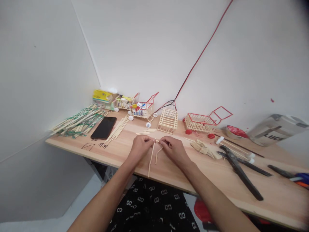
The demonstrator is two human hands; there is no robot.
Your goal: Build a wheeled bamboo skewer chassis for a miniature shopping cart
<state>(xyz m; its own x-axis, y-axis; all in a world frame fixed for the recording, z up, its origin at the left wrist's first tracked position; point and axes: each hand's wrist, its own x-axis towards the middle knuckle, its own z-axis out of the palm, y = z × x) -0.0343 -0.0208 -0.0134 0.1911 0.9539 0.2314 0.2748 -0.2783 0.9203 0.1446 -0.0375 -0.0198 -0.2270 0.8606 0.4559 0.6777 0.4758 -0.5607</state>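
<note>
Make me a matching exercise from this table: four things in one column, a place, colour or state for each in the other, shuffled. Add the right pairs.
Things:
1. Thin stick piece
2. Phone
3. Bowl
4. Large pliers

Descriptions:
A. Red inside
B. Dark handles spread apart
C. At the fingertips of the left hand and right hand
D. Lying flat, dark screen up

Right pairs: 1-C, 2-D, 3-A, 4-B

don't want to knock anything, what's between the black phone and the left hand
A row of loose pale sticks lies between the black phone and the left hand, as the head view shows.
</note>
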